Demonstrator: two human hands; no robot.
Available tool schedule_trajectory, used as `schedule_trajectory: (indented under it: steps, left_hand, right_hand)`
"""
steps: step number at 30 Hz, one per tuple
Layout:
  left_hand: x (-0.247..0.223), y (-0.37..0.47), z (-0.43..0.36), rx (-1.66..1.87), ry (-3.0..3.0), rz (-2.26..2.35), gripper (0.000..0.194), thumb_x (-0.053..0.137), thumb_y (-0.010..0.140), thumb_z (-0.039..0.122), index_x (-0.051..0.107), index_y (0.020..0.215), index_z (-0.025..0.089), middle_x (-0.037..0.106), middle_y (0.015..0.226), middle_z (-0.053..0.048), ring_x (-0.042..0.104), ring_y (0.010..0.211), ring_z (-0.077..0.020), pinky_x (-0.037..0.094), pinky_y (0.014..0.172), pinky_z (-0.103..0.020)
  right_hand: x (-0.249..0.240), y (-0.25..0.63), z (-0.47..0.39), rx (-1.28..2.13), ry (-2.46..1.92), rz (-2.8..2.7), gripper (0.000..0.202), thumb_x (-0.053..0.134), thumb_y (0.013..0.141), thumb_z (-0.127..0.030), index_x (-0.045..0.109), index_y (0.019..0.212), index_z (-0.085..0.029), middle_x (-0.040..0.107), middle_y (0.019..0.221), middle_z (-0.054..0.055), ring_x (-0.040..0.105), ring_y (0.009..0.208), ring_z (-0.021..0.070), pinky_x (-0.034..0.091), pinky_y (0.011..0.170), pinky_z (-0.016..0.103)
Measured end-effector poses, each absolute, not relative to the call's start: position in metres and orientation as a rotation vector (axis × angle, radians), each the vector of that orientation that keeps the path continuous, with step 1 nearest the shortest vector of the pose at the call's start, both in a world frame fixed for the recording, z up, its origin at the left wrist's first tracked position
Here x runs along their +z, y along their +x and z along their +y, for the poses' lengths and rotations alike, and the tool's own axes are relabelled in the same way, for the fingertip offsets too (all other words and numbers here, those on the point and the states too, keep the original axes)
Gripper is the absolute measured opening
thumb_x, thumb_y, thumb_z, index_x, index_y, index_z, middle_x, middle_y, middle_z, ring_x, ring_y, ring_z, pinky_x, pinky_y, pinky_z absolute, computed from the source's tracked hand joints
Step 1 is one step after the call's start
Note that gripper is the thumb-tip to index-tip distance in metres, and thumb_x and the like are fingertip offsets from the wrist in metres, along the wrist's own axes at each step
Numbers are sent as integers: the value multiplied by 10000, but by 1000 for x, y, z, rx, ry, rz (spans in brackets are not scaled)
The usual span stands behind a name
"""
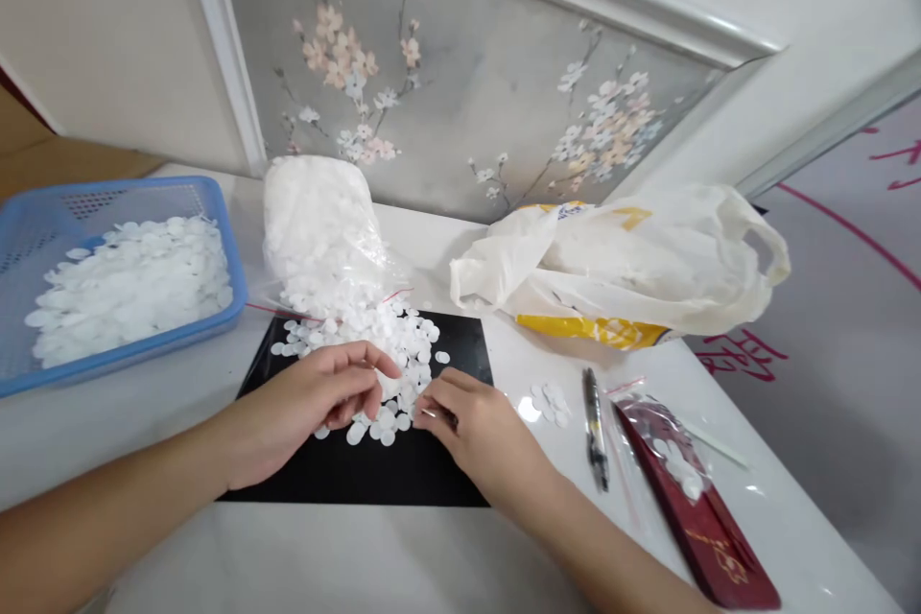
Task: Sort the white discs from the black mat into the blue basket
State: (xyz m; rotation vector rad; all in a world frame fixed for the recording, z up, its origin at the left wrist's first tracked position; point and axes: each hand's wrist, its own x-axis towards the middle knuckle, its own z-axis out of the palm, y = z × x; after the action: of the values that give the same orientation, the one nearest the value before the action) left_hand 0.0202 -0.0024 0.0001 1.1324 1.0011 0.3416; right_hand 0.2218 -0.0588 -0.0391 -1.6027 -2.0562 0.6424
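A heap of small white round discs (389, 336) spills from a clear plastic bag (320, 211) onto a black mat (374, 484). My left hand (302, 413) hovers at the left side of the heap. Its fingers are loosely bent and apart, with nothing visible in them. At the right edge of the heap, my right hand (475, 422) has thumb and fingers drawn together in a pinch. Whatever lies between those fingertips is too small or hidden to make out. Loose discs lie close to both hands.
A blue basket (241, 283) with many discs stands at the left. Behind on the right lies a white and yellow plastic bag (619, 269). A few discs (551, 403), a black pen (595, 427) and a dark red case (709, 528) under a small clear bag (676, 446) are at the right.
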Motion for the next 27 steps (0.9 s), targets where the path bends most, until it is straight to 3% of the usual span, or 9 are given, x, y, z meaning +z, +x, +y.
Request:
schedule_trajectory:
  steps: [2,4,7,12,18,22,27]
  left_hand:
    - [0,22,-4,287,1240,996,213,489,893,343,618,983,200,520,647,53,350,579,-113,265,575,-256]
    - [-2,24,-7,248,1355,992,205,489,896,341,625,988,217,527,673,50,419,642,-129,296,625,-260]
    - [-6,30,-12,255,1492,1020,157,539,865,319,631,956,230,561,776,37,488,735,-151,337,695,-273]
    - [-18,40,-19,343,1477,1004,125,623,821,331,633,887,225,641,835,29,525,744,-151,369,706,-279]
    - [-18,44,-17,340,1343,1016,121,599,826,314,617,791,200,703,801,5,592,765,-152,403,674,-258]
    - [-14,45,-17,288,1251,1038,215,603,827,405,577,788,195,710,786,-4,440,530,-95,279,497,-231]
    - [-16,44,-18,365,1130,1010,227,610,800,380,525,739,178,715,756,-23,305,451,-53,216,496,-239]
  right_hand:
    - [-47,220,-62,609,-1595,-2057,124,610,827,-82,623,779,-195,592,785,-8,537,566,106,420,565,223]
    - [-48,221,-64,664,-1578,-1956,124,583,823,-93,630,765,-193,584,746,-9,510,555,105,403,546,221]
    - [-41,224,-64,971,-1589,-1601,105,630,816,-222,636,717,-184,548,627,-28,455,541,105,368,514,221]
    - [-32,225,-62,1437,-1525,-1105,271,770,703,-420,661,702,-171,430,494,-77,308,448,67,232,423,226]
    - [-34,221,-62,1483,-1478,-1024,273,765,706,-427,661,704,-175,439,472,-79,270,406,50,165,369,223]
    - [-32,219,-61,1489,-1471,-1002,287,794,671,-423,660,719,-175,472,490,-77,278,401,44,179,358,211]
    - [-33,219,-61,1539,-1401,-941,372,754,696,-495,654,818,-158,616,583,-26,305,383,37,194,359,201]
